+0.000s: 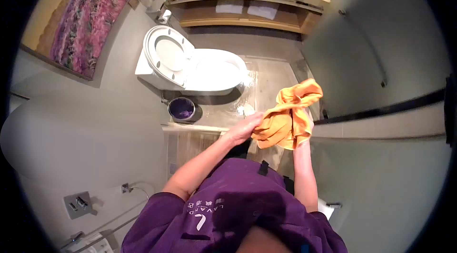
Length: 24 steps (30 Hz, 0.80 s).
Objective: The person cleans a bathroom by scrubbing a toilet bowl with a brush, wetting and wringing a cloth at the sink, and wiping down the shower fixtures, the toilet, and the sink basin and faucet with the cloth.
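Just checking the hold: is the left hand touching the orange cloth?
Touching. The head view shows the left hand meeting the side of the orange cloth, with no gap between them.

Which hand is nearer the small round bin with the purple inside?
Left. The left hand, to the right of the bin, grips the orange cloth; the right hand, mostly behind the cloth, is farther right.

Bright overhead light, floor glare, soft shadows, and curved, black-vignetted edges.

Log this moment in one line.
left hand: grips orange cloth | right hand: mostly hidden behind cloth | toilet: seat up | bin: beside toilet
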### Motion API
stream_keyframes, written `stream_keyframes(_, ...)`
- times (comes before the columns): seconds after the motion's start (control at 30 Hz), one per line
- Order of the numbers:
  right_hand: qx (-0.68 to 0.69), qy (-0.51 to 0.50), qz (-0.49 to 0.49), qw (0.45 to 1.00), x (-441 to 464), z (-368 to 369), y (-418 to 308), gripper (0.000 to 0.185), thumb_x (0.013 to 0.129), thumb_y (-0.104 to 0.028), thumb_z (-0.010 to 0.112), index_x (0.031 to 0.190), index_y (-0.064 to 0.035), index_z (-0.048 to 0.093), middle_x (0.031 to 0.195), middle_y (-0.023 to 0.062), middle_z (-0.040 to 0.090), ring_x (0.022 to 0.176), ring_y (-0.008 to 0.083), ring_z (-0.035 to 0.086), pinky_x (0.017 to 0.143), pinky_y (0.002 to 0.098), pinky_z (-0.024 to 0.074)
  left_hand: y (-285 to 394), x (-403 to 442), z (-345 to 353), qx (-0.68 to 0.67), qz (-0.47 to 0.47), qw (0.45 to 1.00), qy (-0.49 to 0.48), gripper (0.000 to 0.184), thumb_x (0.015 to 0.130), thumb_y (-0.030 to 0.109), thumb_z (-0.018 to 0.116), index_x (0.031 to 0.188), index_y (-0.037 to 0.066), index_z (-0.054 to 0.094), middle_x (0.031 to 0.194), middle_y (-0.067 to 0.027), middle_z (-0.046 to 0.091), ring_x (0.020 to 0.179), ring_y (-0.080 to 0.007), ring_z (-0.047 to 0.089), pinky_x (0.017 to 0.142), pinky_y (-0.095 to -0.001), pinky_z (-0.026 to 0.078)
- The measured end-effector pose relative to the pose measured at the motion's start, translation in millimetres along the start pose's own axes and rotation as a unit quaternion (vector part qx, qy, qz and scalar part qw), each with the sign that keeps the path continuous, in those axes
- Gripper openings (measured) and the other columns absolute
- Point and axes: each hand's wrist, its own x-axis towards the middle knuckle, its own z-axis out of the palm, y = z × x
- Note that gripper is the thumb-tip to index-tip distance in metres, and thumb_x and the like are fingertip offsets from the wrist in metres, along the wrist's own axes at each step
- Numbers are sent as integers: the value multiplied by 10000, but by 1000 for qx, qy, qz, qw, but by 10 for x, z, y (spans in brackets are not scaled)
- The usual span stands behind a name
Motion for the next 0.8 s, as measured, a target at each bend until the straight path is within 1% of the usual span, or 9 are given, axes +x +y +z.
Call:
stream_keyframes(0.03, -115, -71, -90, 987, 173, 22, 17, 406, 1049, -174, 491, 1383, 52, 536, 1374, 165, 598, 1200, 285, 623, 1069, 411, 482, 133, 99, 45, -16, 1, 1000, -10, 392, 1048, 241, 511, 1385, 41, 537, 1223, -29, 637, 1091, -106, 612, 897, -268, 509)
stream_keyframes(0.07, -275, -98, -129, 948, 405, 148, 50, 467, 1061, -231, 464, 1443, 39, 462, 1440, 186, 534, 1282, 312, 560, 1109, 437, 449, 200, 248, -55, 19, -25, 999, -24, 428, 1053, 305, 513, 1402, 58, 502, 1283, -49, 596, 1189, -130, 560, 1044, -305, 440)
stream_keyframes(0.17, -13, -214, 78, 974, 1129, 772, -42, 647, 1078, -426, 368, 1573, -27, 255, 1588, 224, 341, 1454, 390, 367, 1199, 525, 342, 550, 596, -95, -92, 2, 995, -29, 612, 1059, 493, 483, 1473, 45, 439, 1416, -60, 545, 1290, -137, 519, 1090, -327, 417)
stream_keyframes(0.23, -22, -184, 150, 971, 1500, 1327, -17, 682, 1064, -510, 323, 1588, -80, 245, 1615, 199, 301, 1477, 413, 314, 1207, 553, 318, 854, 814, -296, -119, -9, 993, -15, 603, 1042, 449, 553, 1471, 37, 456, 1426, -69, 554, 1291, -150, 532, 1083, -323, 423)
stream_keyframes(0.33, 99, -285, 243, 922, 2009, 1846, -219, 570, 1080, -430, 362, 1541, -96, 330, 1549, 128, 424, 1415, 296, 439, 1165, 427, 397, 1357, 1156, -461, 23, -21, 1000, 6, 530, 966, 331, 704, 1371, 15, 574, 1267, -83, 666, 1144, -166, 635, 1005, -313, 487)
stream_keyframes(0.43, -81, -249, 145, 954, 2752, 1659, -173, 611, 1066, -489, 370, 1529, -92, 342, 1536, 131, 436, 1392, 354, 455, 1147, 505, 413, 1798, 1501, -568, 54, 21, 997, 59, 448, 943, 189, 720, 1339, 12, 608, 1209, -64, 694, 1111, -132, 641, 948, -279, 500)
stream_keyframes(0.5, 14, -135, 138, 981, 3353, 1131, -69, 742, 1047, -596, 334, 1562, -63, 297, 1550, 185, 421, 1340, 412, 497, 1176, 541, 361, 1884, 1774, -785, 93, 73, 991, 58, 491, 917, 162, 724, 1351, -21, 584, 1216, -41, 684, 1048, -101, 632, 921, -244, 477)
stream_keyframes(0.57, 26, -111, 142, 983, 3501, 983, -284, 764, 1033, -616, 340, 1559, -62, 301, 1552, 182, 418, 1346, 410, 490, 1173, 543, 364, 2137, 1935, -632, 28, 142, 988, 62, 552, 903, 196, 740, 1375, -25, 556, 1205, -37, 674, 1052, -93, 618, 925, -241, 466)
stream_keyframes(0.8, 14, -104, 212, 972, 3970, 911, -492, 842, 985, -686, 359, 1547, -61, 317, 1558, 172, 410, 1368, 403, 468, 1161, 551, 377, 2280, 2560, -925, 101, -19, 991, 82, 674, 949, 409, 693, 1440, 4, 473, 1150, -36, 626, 950, -54, 574, 764, -226, 470)
